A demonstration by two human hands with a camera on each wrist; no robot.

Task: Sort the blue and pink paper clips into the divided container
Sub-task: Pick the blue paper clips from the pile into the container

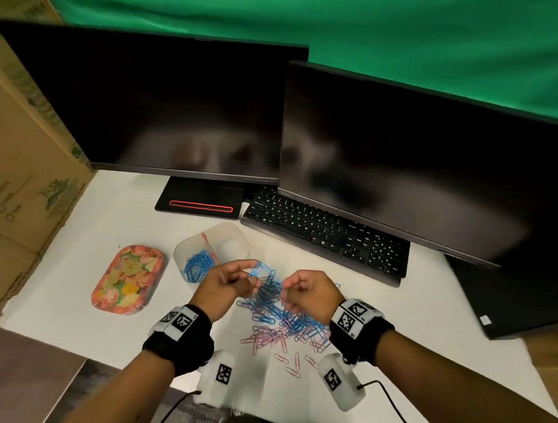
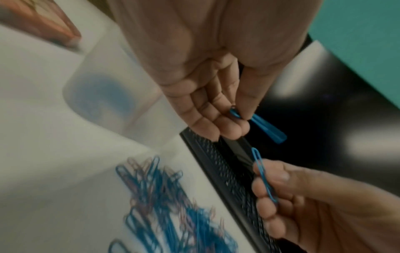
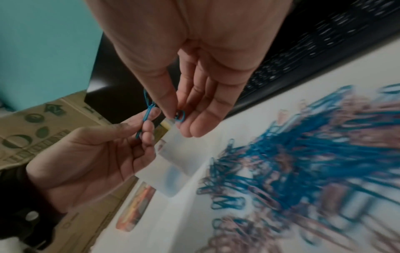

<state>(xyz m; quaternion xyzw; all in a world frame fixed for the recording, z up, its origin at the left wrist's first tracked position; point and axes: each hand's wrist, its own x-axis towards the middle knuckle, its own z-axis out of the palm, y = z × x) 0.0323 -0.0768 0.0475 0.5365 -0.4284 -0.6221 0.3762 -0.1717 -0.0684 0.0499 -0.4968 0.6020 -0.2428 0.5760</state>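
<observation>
Above the white desk (image 1: 83,249), the left hand (image 1: 229,281) and right hand (image 1: 309,292) each pinch a blue wire paper clip (image 2: 265,176). The translucent divided container (image 1: 240,236) holds many blue clips and one pink; a large mixed pile (image 1: 281,315) remains unsorted.

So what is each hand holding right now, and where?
Left hand pinches a blue clip at one end, thumb against fingers. Right hand pinches another blue clip, mostly hidden, so which part cannot be told.

Two dark monitors (image 1: 160,108) standing behind keyboard (image 1: 326,235); floral tray (image 1: 128,280) lying left of it; cardboard box (image 1: 26,163) sitting farther left.
</observation>
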